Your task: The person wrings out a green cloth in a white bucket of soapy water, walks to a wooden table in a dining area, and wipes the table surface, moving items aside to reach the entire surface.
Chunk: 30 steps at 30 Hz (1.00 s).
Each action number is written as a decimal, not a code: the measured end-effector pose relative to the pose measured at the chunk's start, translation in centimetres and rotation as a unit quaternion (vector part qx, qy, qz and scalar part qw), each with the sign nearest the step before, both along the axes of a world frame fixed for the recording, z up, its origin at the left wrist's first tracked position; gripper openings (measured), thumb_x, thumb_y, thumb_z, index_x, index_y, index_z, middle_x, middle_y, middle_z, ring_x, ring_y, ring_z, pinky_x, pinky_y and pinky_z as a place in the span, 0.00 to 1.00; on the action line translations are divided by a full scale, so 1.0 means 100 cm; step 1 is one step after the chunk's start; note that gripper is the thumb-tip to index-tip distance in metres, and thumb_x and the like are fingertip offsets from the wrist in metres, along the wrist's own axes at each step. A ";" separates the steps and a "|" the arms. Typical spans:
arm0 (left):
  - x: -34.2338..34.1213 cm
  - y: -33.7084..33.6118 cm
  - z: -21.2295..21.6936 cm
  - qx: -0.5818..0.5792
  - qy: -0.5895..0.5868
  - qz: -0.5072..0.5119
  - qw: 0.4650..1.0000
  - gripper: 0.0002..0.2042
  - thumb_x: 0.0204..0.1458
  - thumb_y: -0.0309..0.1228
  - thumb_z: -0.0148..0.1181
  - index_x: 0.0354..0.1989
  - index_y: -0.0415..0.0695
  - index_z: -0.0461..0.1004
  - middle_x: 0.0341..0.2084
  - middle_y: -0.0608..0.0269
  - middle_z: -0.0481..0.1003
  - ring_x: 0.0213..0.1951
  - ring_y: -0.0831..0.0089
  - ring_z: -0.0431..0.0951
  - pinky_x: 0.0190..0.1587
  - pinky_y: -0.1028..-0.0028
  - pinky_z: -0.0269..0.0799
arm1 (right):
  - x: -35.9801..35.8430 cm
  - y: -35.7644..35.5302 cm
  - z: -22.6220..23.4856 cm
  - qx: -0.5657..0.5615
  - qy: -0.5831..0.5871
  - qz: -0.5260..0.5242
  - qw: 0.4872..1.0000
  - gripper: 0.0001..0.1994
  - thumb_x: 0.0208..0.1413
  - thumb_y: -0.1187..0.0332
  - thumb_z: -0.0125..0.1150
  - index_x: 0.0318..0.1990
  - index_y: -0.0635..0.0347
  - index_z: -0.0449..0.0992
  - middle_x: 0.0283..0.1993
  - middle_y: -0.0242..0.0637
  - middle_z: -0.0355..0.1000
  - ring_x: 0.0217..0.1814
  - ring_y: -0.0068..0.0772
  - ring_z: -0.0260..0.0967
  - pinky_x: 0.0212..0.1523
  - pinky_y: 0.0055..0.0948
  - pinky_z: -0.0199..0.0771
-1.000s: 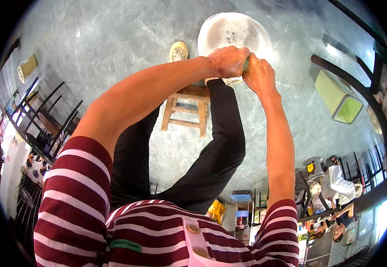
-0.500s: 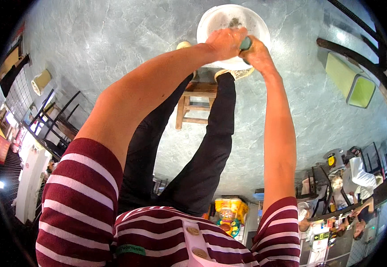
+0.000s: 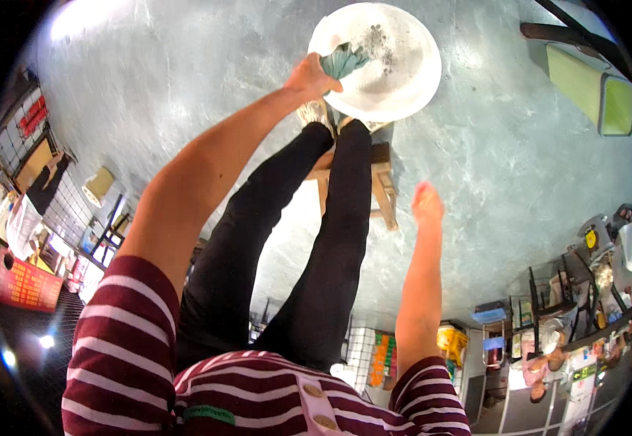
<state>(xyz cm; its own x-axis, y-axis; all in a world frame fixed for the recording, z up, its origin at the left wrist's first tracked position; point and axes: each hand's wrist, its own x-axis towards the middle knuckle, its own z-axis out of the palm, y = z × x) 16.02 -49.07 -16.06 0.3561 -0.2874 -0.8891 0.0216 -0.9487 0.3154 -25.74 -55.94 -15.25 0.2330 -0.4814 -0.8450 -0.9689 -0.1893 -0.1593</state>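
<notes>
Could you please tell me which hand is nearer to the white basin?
Left: the left hand holds a grey-green cloth at the left rim of the white basin; the right hand is apart from it, lower in the picture.

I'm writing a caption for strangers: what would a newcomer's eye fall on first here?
First, the round white basin at the top centre, with dark specks inside. Next, the grey-green cloth held by the left hand at the basin's left side; the right hand is well apart, lower down. Then the pale green bin, upper right.
</notes>
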 end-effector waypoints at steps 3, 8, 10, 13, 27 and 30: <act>-0.007 -0.010 0.001 -0.006 0.046 0.011 0.999 0.38 0.38 0.36 0.72 0.54 0.28 0.58 0.46 0.43 0.71 0.46 0.59 0.77 0.38 0.68 0.82 | -0.068 0.124 -0.080 0.253 0.081 -0.696 0.667 0.07 0.50 0.70 0.61 0.33 0.64 0.75 0.25 0.39 0.74 0.27 0.37 0.73 0.26 0.34 0.72; -0.017 -0.024 0.007 -0.031 0.092 0.079 0.992 0.37 0.39 0.37 0.72 0.53 0.28 0.60 0.42 0.46 0.71 0.43 0.62 0.77 0.35 0.69 0.80 | -0.023 0.218 -0.117 0.395 0.151 -0.674 0.606 0.14 0.46 0.68 0.65 0.36 0.72 0.75 0.29 0.42 0.76 0.26 0.38 0.73 0.29 0.37 0.74; -0.018 -0.022 0.007 -0.029 0.098 0.094 0.990 0.36 0.39 0.38 0.72 0.53 0.30 0.61 0.42 0.48 0.71 0.41 0.65 0.76 0.35 0.70 0.78 | 0.001 0.229 -0.121 0.362 0.132 -0.696 0.606 0.15 0.46 0.68 0.66 0.37 0.73 0.76 0.30 0.43 0.76 0.28 0.38 0.73 0.30 0.37 0.74; -0.018 -0.016 0.005 -0.017 0.097 0.118 0.988 0.35 0.39 0.38 0.71 0.53 0.31 0.61 0.42 0.50 0.71 0.43 0.66 0.75 0.38 0.67 0.77 | 0.029 0.223 -0.114 0.287 0.106 -0.721 0.622 0.15 0.45 0.68 0.66 0.37 0.73 0.76 0.32 0.43 0.76 0.30 0.38 0.73 0.32 0.38 0.74; -0.018 -0.022 0.011 -0.009 0.125 0.176 0.976 0.34 0.41 0.39 0.69 0.55 0.36 0.61 0.42 0.54 0.70 0.44 0.68 0.72 0.42 0.67 0.73 | 0.007 0.015 -0.096 -0.148 -0.136 -0.677 0.708 0.18 0.42 0.74 0.66 0.42 0.74 0.72 0.40 0.38 0.72 0.38 0.34 0.67 0.44 0.35 0.70; -0.022 -0.017 0.008 -0.034 0.095 0.200 0.975 0.33 0.39 0.35 0.70 0.54 0.38 0.65 0.37 0.60 0.72 0.36 0.73 0.74 0.34 0.72 0.74 | 0.025 -0.068 -0.073 -0.093 -0.082 -0.567 0.814 0.24 0.45 0.70 0.67 0.50 0.73 0.71 0.50 0.41 0.71 0.51 0.36 0.68 0.52 0.35 0.68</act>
<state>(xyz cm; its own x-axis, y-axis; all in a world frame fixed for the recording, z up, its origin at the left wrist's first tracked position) 13.86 -50.81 -15.21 0.2825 -0.2194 -0.9338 0.4487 -0.8302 0.3308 -23.21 -62.69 -22.60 -0.3490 -0.5811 -0.7352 -0.5055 0.7773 -0.3744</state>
